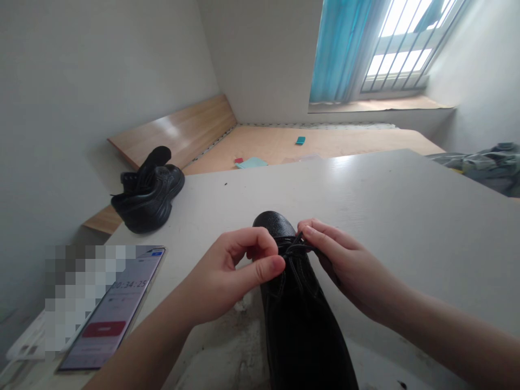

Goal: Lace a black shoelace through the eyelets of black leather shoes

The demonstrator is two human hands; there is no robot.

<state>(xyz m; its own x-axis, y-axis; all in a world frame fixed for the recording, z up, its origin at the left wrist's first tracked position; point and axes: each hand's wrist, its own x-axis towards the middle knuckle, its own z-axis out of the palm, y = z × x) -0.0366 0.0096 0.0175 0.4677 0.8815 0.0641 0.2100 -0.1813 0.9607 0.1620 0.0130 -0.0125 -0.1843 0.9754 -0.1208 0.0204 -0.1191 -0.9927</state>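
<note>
A black leather shoe (280, 225) lies on the white table with its toe pointing away from me. Over its front part, a black shoelace (298, 248) forms a crossed loop or knot. My right hand (331, 246) pinches the lace between thumb and forefinger on the right side of the shoe. At the left of the knot, my left hand (239, 265) has thumb and fingertips close together by the lace. Whatever is between those left fingertips is too small to make out. The rear of the shoe is dark.
Another black shoe (148, 197) rests at the table's far left edge. A phone (117, 319) with a lit screen lies at the near left of the white table (374, 216). Beyond is a wooden bed board (276, 143) with small teal pieces; grey clothes (487, 165) lie at right.
</note>
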